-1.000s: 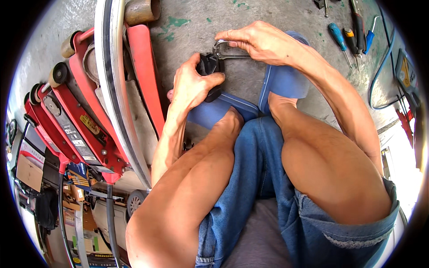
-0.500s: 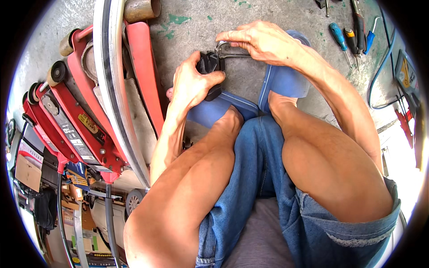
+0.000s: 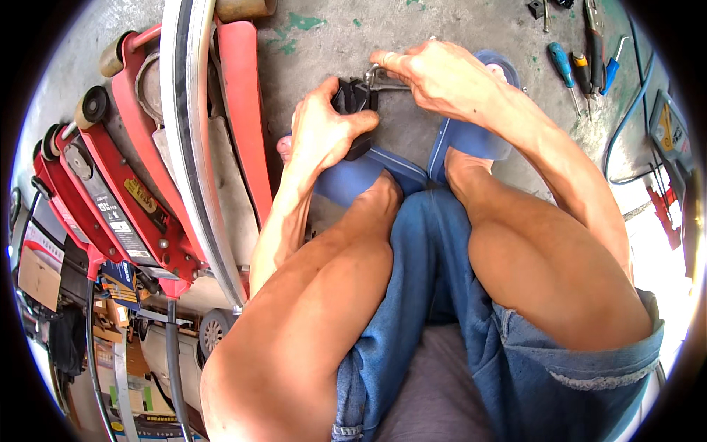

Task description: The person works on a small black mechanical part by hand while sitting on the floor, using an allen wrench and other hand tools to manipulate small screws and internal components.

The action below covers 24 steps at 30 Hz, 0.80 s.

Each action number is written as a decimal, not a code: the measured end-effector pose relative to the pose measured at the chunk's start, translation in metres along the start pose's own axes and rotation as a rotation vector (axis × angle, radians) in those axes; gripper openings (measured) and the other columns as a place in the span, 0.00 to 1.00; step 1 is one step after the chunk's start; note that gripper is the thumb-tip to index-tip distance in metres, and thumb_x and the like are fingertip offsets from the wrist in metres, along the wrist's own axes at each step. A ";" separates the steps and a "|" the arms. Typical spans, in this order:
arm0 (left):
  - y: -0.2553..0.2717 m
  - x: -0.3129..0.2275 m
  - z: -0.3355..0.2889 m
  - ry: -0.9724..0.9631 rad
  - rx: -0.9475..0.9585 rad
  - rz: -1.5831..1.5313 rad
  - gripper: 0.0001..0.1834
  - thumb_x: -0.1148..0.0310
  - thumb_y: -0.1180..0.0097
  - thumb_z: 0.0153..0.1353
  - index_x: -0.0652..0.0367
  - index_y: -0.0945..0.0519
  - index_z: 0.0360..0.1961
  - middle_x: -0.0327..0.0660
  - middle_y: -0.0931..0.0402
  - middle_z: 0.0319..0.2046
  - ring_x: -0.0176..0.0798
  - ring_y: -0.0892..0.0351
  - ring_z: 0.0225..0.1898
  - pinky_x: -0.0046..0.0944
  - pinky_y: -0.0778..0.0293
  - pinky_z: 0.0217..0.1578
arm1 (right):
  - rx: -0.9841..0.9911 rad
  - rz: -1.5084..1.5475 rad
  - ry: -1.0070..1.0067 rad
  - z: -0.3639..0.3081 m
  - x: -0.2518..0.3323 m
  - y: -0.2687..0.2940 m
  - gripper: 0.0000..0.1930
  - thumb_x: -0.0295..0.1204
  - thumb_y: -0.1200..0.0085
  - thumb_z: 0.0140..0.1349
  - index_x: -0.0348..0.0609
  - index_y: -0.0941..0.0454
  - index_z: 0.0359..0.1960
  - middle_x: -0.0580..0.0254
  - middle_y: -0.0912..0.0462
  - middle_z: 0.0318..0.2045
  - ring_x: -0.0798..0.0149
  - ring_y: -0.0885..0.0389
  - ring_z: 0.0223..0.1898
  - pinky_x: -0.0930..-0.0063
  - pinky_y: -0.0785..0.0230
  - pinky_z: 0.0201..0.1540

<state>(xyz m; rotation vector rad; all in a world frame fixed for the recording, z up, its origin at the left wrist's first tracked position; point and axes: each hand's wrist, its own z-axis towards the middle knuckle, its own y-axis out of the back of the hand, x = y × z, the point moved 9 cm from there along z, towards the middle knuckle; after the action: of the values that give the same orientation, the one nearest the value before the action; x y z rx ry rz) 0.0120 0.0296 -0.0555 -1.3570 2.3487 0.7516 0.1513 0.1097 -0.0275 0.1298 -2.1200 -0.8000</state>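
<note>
While the left hand grips it from the side, the blocky black part with a ridged top stands out over the floor, its near end at the front of the blue left slipper; the left fingers are clamped on it, thumb laid across the near face; against its right side sits the end of a bent silvery metal tool, which the right hand holds with fingers curled around it and the index finger stretched toward that end; the blue right slipper lies just behind the right hand; beneath everything is grey concrete floor flecked with green; farther right lie a blue-handled screwdriver, a yellow-and-black-handled tool and a blue-handled hooked pick; well to the left, red metal floor jacks stand behind a curved silver-and-black strip.
</note>
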 end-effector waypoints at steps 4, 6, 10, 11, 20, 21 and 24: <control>0.003 -0.003 0.002 0.003 -0.003 -0.010 0.20 0.63 0.27 0.43 0.65 0.20 0.34 0.41 0.20 0.25 0.35 0.24 0.29 0.40 0.26 0.33 | -0.024 -0.016 0.012 -0.003 -0.001 -0.001 0.21 0.21 0.47 0.56 0.42 0.21 0.54 0.41 0.17 0.23 0.38 0.15 0.29 0.47 0.22 0.32; 0.001 -0.003 0.002 0.008 -0.013 0.005 0.22 0.60 0.29 0.40 0.65 0.22 0.30 0.50 0.18 0.25 0.48 0.17 0.29 0.47 0.23 0.37 | 0.007 -0.025 0.006 -0.002 0.000 0.000 0.21 0.22 0.47 0.58 0.42 0.21 0.55 0.40 0.17 0.24 0.38 0.15 0.29 0.47 0.22 0.33; 0.004 0.001 -0.002 0.007 -0.047 -0.020 0.22 0.60 0.29 0.40 0.65 0.21 0.31 0.50 0.17 0.25 0.48 0.17 0.30 0.47 0.23 0.37 | 0.123 0.055 0.029 0.000 0.007 0.011 0.19 0.25 0.47 0.66 0.42 0.22 0.59 0.40 0.15 0.27 0.37 0.15 0.30 0.48 0.21 0.35; 0.004 -0.002 -0.001 -0.007 -0.045 -0.020 0.22 0.60 0.29 0.39 0.65 0.20 0.32 0.50 0.17 0.25 0.48 0.16 0.30 0.47 0.22 0.37 | 0.122 0.053 0.031 -0.001 0.003 0.009 0.19 0.25 0.47 0.66 0.42 0.22 0.59 0.40 0.15 0.27 0.37 0.15 0.30 0.48 0.21 0.35; 0.001 -0.001 0.003 -0.022 -0.050 -0.016 0.23 0.59 0.29 0.38 0.65 0.19 0.32 0.52 0.17 0.25 0.50 0.15 0.30 0.47 0.22 0.38 | -0.175 0.390 0.235 -0.005 0.003 0.014 0.08 0.32 0.49 0.70 0.41 0.26 0.44 0.44 0.21 0.22 0.42 0.19 0.23 0.49 0.28 0.24; 0.003 0.001 0.002 0.009 -0.045 -0.011 0.23 0.59 0.29 0.38 0.65 0.19 0.32 0.52 0.16 0.25 0.51 0.15 0.31 0.48 0.22 0.39 | -0.054 0.357 0.107 -0.001 -0.003 0.004 0.13 0.30 0.48 0.70 0.41 0.24 0.53 0.42 0.18 0.27 0.40 0.17 0.27 0.50 0.25 0.30; 0.003 -0.001 0.001 0.033 -0.038 -0.010 0.23 0.59 0.29 0.38 0.65 0.19 0.32 0.52 0.16 0.26 0.52 0.14 0.31 0.48 0.22 0.39 | 0.080 0.295 -0.034 -0.002 -0.002 0.002 0.19 0.28 0.48 0.70 0.40 0.22 0.62 0.40 0.15 0.32 0.37 0.15 0.33 0.50 0.22 0.37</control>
<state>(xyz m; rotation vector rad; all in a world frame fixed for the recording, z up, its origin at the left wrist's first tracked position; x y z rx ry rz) 0.0096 0.0321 -0.0547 -1.4063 2.3618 0.7811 0.1538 0.1112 -0.0265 -0.1528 -2.1389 -0.5460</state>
